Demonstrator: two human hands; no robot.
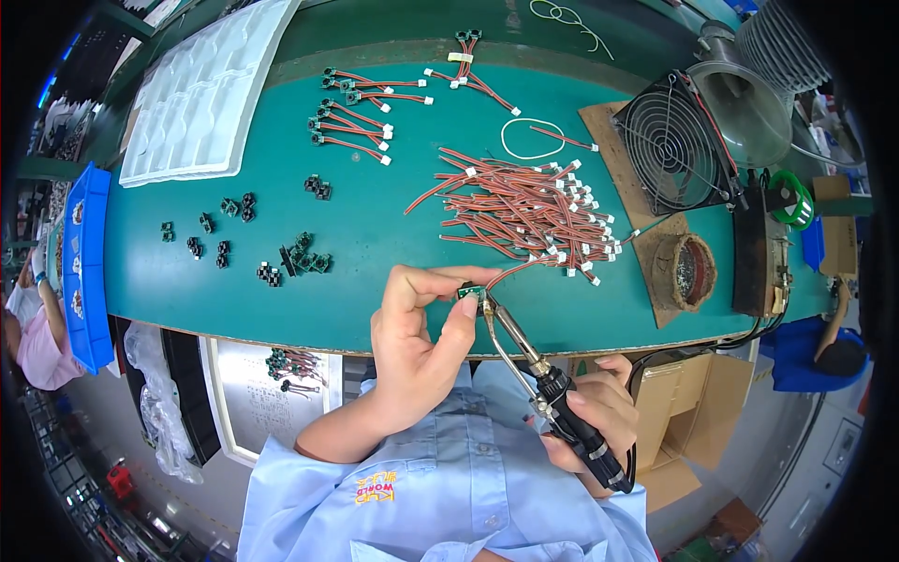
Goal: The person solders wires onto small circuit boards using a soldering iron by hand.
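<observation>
My left hand pinches a small green circuit board between thumb and fingers, just above the table's front edge. A red-and-black wire runs from the board toward the wire pile. My right hand is wrapped around the black handle of a soldering iron with a thin metal feed tube alongside. The iron's tip meets or nearly meets the board's right edge; the exact contact is too small to tell. Beyond the hands lies a heap of red-and-black wires with white connectors.
Loose small boards lie left on the green table. Boards with wires attached sit farther back. A white tray and blue bin stand left; a fan, round brown holder and funnel duct stand right.
</observation>
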